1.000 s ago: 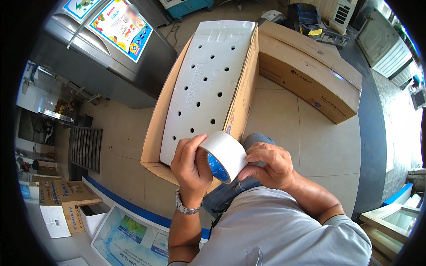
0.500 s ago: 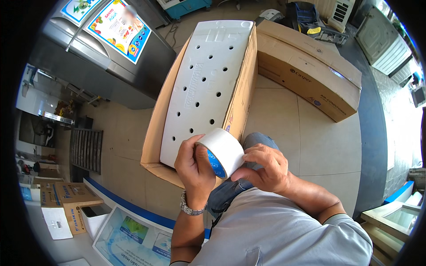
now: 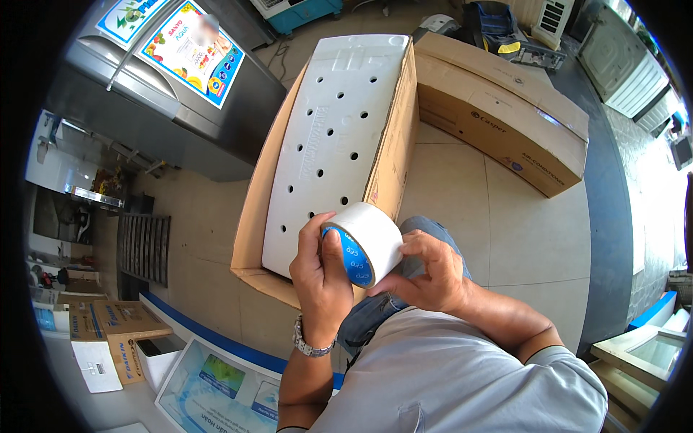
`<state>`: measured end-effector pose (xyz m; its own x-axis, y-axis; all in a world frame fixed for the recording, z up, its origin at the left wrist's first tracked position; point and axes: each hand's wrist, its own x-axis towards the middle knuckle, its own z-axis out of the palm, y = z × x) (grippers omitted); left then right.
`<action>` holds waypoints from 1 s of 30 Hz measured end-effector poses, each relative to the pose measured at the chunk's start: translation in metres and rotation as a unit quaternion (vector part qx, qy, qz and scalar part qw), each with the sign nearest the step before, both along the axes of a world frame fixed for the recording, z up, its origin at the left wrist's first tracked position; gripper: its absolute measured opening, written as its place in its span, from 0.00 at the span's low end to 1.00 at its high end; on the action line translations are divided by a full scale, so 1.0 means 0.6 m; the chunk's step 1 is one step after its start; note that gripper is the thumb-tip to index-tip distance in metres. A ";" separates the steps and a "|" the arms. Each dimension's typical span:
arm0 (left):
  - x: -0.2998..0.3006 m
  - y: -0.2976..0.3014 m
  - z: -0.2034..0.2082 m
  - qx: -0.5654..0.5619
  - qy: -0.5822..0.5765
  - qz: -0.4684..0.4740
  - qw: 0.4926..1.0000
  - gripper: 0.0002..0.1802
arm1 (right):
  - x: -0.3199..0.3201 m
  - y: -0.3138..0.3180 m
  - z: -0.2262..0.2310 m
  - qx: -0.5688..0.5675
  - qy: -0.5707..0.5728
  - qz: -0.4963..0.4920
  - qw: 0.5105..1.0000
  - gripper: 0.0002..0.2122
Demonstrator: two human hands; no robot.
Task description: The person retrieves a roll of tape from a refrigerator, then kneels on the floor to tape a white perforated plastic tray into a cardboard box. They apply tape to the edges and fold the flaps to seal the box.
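A wide roll of white packing tape [image 3: 380, 239] with a blue inner core sits between my hands, above the near end of a long carton. My left hand [image 3: 323, 267] grips it, thumb inside the core and fingers behind the roll. On the other side, the thumb and fingertips of my right hand [image 3: 431, 273] touch the roll's outer face, held close as in a pinch; whether a tape end is between them cannot be made out. Below, the open carton [image 3: 247, 252] holds a white foam block [image 3: 307, 133] pierced with several round holes.
A closed brown carton [image 3: 498, 133] lies on the tiled floor to the right. At the upper left stands a grey refrigerator [image 3: 209, 137]. Small boxes [image 3: 119, 339] rest on a counter at lower left. A slatted grate [image 3: 144, 249] lies farther left.
The tape roll has turned slightly, showing more of its blue core. My right fingertips have shifted a little along its face, and the view has tilted slightly.
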<state>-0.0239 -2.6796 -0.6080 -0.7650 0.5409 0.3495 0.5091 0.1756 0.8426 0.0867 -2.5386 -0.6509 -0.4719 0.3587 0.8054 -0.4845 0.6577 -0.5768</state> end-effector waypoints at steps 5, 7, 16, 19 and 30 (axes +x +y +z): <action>0.004 0.008 0.007 -0.001 -0.003 -0.001 1.000 0.19 | -0.003 0.003 -0.006 -0.020 0.013 0.012 1.000 0.35; 0.006 0.009 0.008 -0.005 -0.011 0.000 1.000 0.19 | -0.002 0.004 -0.004 -0.018 0.003 0.011 1.000 0.35; 0.002 0.005 -0.001 -0.015 -0.017 -0.002 1.000 0.18 | 0.008 0.022 0.023 -0.053 -0.103 0.067 0.991 0.35; 0.004 0.009 -0.001 -0.004 -0.010 0.006 1.000 0.17 | 0.009 0.016 0.015 -0.050 -0.080 0.051 0.994 0.35; 0.018 0.011 -0.005 -0.016 -0.033 0.012 0.999 0.18 | 0.002 0.003 -0.006 -0.008 -0.039 0.008 0.999 0.32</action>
